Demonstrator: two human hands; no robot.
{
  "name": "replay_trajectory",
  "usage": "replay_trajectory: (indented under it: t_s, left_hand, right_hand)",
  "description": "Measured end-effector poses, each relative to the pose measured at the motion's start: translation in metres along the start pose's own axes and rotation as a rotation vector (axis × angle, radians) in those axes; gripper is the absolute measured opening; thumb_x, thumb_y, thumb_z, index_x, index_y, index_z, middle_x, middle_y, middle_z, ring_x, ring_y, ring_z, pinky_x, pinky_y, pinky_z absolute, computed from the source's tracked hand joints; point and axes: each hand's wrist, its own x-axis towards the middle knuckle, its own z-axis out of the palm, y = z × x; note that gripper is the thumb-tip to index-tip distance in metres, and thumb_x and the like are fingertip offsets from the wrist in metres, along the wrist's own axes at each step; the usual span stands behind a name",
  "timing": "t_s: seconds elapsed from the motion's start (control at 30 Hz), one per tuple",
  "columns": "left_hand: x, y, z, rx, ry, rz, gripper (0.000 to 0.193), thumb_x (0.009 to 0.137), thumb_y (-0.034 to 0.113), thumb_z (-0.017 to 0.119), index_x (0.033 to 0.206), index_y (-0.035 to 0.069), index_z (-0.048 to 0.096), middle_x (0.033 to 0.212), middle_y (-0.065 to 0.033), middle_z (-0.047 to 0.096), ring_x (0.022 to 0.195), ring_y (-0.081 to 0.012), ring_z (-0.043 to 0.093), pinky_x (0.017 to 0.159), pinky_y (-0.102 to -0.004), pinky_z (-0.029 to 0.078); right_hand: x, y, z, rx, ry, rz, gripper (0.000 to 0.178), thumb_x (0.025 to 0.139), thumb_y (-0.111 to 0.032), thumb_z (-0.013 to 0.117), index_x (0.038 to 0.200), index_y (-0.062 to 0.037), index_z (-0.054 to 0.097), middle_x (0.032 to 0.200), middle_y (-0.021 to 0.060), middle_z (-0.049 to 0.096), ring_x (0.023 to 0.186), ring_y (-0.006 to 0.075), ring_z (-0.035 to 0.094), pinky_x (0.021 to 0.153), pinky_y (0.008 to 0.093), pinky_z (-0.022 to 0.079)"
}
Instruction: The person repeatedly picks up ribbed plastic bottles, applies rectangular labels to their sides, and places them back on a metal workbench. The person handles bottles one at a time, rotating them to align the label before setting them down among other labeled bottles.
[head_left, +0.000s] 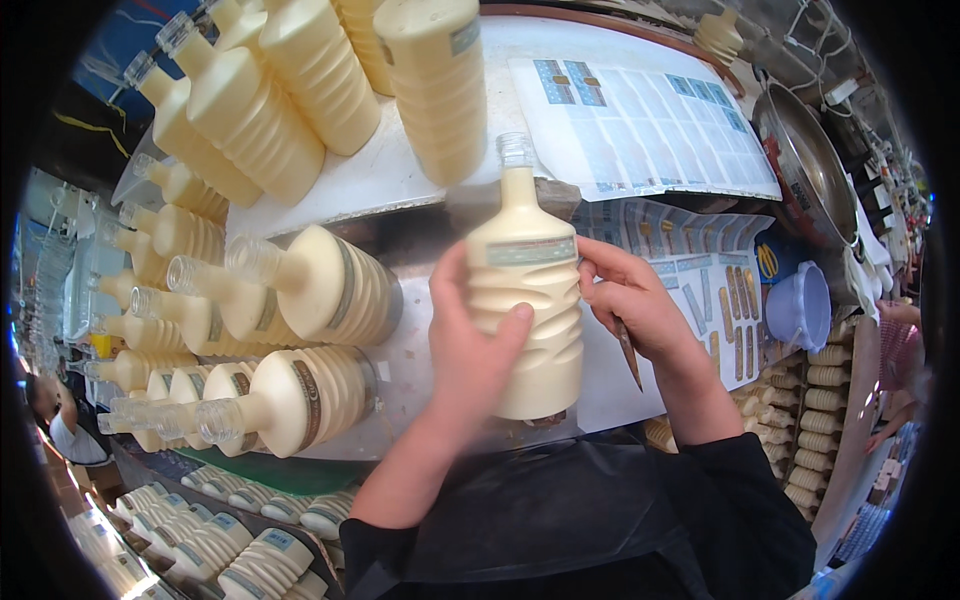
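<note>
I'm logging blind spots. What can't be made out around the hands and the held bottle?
In the head view:
- Cream ribbed bottle with clear mouth: back, facing away.
- Left hand: fingertips except the thumb's, behind that bottle.
- Brown pointed tool: upper end, covered by the right hand.
- Grey-green rectangular label: print, too small.

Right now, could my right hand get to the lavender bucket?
Probably yes: only flat label strips seem to lie between your right hand and the lavender bucket. That hand, though, is at the cream bottle and holding a pointed tool.
</note>
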Motion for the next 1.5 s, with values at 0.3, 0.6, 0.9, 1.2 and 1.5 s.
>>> replay_trajectory:
  t_s: [0.3,0.6,0.9,1.2,1.5]
  left_hand:
    - [0.000,0.004,0.005,-0.136,0.041,-0.105,0.079,0.086,0.005,0.064,0.154,0.000,0.024,0.153,-0.0204,0.040,0.141,-0.0291,0.043,0.119,-0.0428,0.034]
    - [-0.001,0.005,0.010,-0.195,0.069,-0.108,0.086,0.084,0.017,0.067,0.156,-0.002,0.023,0.150,-0.0191,0.043,0.139,-0.0276,0.044,0.120,-0.0403,0.033]
    - [0.011,0.016,0.002,-0.079,0.117,-0.057,0.056,0.095,0.011,0.056,0.148,-0.001,0.041,0.143,-0.0149,0.049,0.133,-0.0241,0.048,0.116,-0.0392,0.036]
    - [0.029,0.005,-0.003,-0.266,0.162,-0.123,0.038,0.110,0.027,0.049,0.136,-0.001,0.052,0.127,-0.0121,0.063,0.115,-0.0193,0.062,0.102,-0.0355,0.050]
    - [0.033,0.000,0.002,-0.381,0.182,-0.157,0.028,0.108,0.020,0.056,0.128,0.001,0.056,0.121,-0.0125,0.068,0.108,-0.0193,0.067,0.096,-0.0354,0.057]
  right_hand:
    - [0.000,0.005,-0.001,-0.024,0.004,-0.051,0.056,0.091,-0.005,0.056,0.147,0.0002,0.053,0.088,-0.0052,0.054,0.069,-0.0007,0.050,0.059,0.0161,0.041]
    - [-0.003,-0.008,-0.003,-0.056,-0.009,-0.044,0.057,0.091,-0.003,0.055,0.148,0.0014,0.050,0.090,-0.0056,0.051,0.065,-0.0011,0.047,0.058,0.0162,0.041]
    - [0.014,0.008,-0.017,0.010,0.003,-0.141,0.044,0.098,-0.010,0.056,0.140,0.0013,0.054,0.095,-0.0036,0.057,0.084,0.0037,0.053,0.075,0.0191,0.046]
    - [0.027,0.008,-0.003,-0.044,0.062,-0.178,0.036,0.101,-0.022,0.064,0.129,0.0005,0.060,0.090,-0.0019,0.062,0.079,0.0029,0.054,0.070,0.0198,0.045]
    - [0.029,0.005,0.004,-0.188,0.157,-0.168,0.036,0.095,-0.024,0.073,0.122,-0.0021,0.062,0.077,-0.0063,0.050,0.071,0.0013,0.045,0.064,0.0191,0.039]
